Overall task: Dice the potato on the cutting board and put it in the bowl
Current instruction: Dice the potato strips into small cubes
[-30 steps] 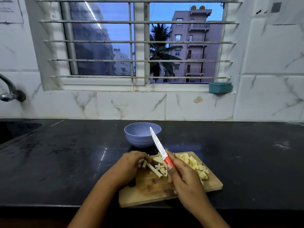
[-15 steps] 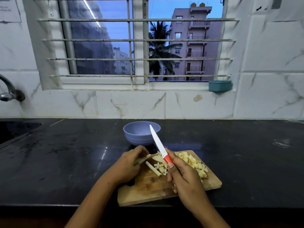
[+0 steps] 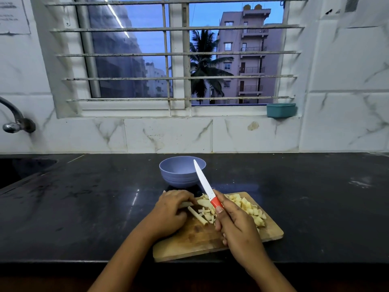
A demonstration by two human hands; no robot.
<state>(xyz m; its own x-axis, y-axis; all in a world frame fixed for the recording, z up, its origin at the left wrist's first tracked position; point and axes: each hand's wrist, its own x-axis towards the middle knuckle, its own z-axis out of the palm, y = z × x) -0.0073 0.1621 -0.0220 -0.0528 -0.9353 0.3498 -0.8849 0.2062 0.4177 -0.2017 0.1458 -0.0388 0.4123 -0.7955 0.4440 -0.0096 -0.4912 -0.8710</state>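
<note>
Potato strip pinched in left hand should lie flat on the cutting board before right hand's gripped knife crosscuts.

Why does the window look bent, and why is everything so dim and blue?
Head view: the wide-angle lens splays the sides of the window and its bars; dusk sky gives bluish light, so the black counter reads dark save one glint; a light streak reflects in the left pane; the knife in the right hand and the potato strip held by the left hand look sharp.
</note>
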